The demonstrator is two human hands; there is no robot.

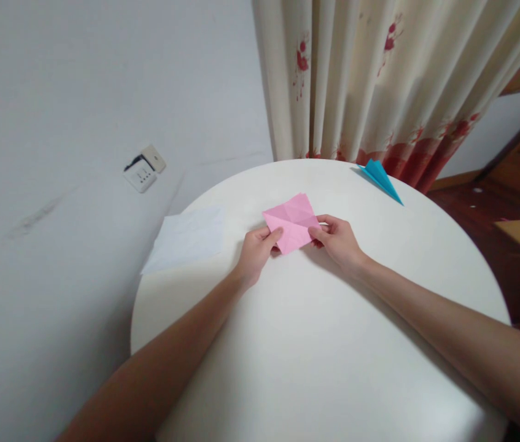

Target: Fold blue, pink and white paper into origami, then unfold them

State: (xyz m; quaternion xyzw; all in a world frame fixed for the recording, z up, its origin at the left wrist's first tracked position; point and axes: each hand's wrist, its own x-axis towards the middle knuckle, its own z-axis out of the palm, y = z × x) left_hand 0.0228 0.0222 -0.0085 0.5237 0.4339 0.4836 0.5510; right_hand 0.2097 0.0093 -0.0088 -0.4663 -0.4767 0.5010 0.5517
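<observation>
A folded sheet of pink paper [293,220], roughly square and marked with creases, is held between both hands above the white table. My left hand [257,245] pinches its lower left edge, thumb on top and fingers underneath. At the right edge, my right hand [337,238] grips the same paper, its thumb pressed on the near right corner. The fingers under the paper are partly hidden.
A blue paper plane [380,179] lies near the table's far right edge. White sheets [190,238] rest at the left, overhanging the round table [324,344]. A wall with a socket [140,176] stands left; a patterned curtain [379,80] hangs behind.
</observation>
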